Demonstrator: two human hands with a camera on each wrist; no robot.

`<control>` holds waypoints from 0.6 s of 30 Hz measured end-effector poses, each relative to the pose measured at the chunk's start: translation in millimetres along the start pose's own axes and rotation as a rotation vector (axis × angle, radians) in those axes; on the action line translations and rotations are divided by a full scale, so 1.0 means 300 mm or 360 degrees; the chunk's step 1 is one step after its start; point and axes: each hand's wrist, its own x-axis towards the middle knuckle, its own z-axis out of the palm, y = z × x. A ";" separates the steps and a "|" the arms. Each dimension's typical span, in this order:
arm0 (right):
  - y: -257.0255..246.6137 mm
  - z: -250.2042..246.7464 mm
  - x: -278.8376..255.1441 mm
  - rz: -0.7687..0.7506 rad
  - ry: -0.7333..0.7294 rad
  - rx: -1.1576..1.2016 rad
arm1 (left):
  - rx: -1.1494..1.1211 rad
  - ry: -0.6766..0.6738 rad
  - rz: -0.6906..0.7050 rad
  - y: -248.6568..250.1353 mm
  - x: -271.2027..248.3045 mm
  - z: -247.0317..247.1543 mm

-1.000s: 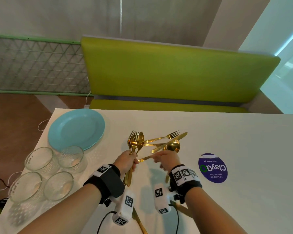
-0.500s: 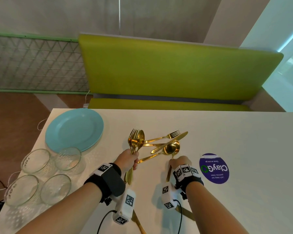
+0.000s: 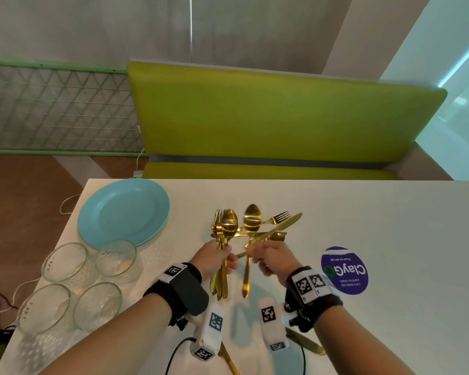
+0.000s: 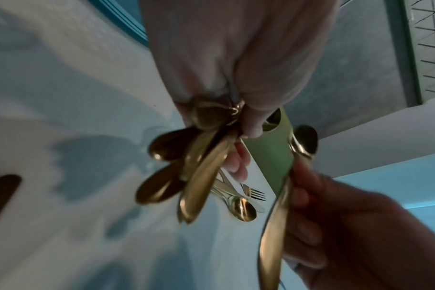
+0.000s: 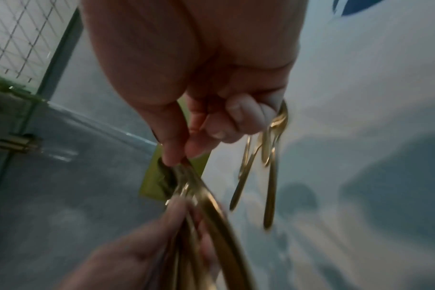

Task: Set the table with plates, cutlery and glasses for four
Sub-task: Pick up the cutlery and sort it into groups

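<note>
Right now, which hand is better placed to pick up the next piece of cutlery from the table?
The right hand: it holds only one gold spoon and hovers nearest the loose cutlery. The left hand already grips a full cutlery bundle.

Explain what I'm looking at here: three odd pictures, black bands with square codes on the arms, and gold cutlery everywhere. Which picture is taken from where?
No machine here: a person sets a table bare-handed, wearing cameras. The wide picture comes from a head camera looking down at both arms; the black wristbands carry the two wrist cameras, whose blurry close-ups look along each hand.

On the white table lie a round light-blue plate, four clear glass tumblers at the left, a round purple sticker, and loose gold cutlery, including a fork and a knife.

The left hand grips a bundle of gold forks and spoons, bowls and tines pointing up. The right hand holds a single gold spoon upright beside that bundle.
</note>
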 end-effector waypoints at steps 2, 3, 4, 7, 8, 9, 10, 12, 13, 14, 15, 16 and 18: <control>-0.017 0.060 -0.003 0.0001 -0.0100 -0.0045 | -0.0073 -0.0024 -0.0016 -0.004 -0.010 0.001; -0.020 0.084 -0.001 0.0006 -0.0135 -0.0073 | -0.0124 -0.0029 -0.0033 -0.007 -0.014 -0.002; -0.018 0.106 0.005 0.0014 -0.0164 -0.0107 | -0.0175 -0.0027 -0.0049 -0.011 -0.015 -0.007; -0.009 0.156 0.027 0.0039 -0.0153 -0.0234 | -0.0245 0.0015 -0.0087 -0.023 -0.021 -0.027; -0.006 0.171 0.032 0.0029 -0.0129 -0.0317 | -0.0234 0.0028 -0.0100 -0.027 -0.022 -0.033; -0.002 0.184 0.035 -0.0002 -0.0104 -0.0412 | -0.0213 0.0041 -0.0115 -0.030 -0.024 -0.039; 0.003 0.197 0.037 -0.0047 -0.0092 -0.0482 | -0.0183 0.0059 -0.0130 -0.035 -0.026 -0.046; 0.007 0.210 0.035 -0.0120 -0.0120 -0.0527 | -0.0111 0.0101 -0.0150 -0.042 -0.029 -0.058; 0.009 0.212 0.032 -0.0124 -0.0165 -0.0522 | -0.0080 0.0122 -0.0155 -0.044 -0.031 -0.063; 0.006 0.210 0.029 -0.0127 -0.0206 -0.0525 | -0.0061 0.0145 -0.0156 -0.047 -0.031 -0.069; 0.001 0.203 0.030 -0.0110 -0.0218 -0.0535 | -0.0059 0.0172 -0.0154 -0.051 -0.030 -0.078; 0.003 0.187 0.040 -0.0079 -0.0188 -0.0540 | -0.0065 0.0200 -0.0151 -0.054 -0.028 -0.088; -0.001 0.142 0.071 0.0023 -0.0033 -0.0557 | -0.0061 0.0255 -0.0166 -0.060 -0.025 -0.109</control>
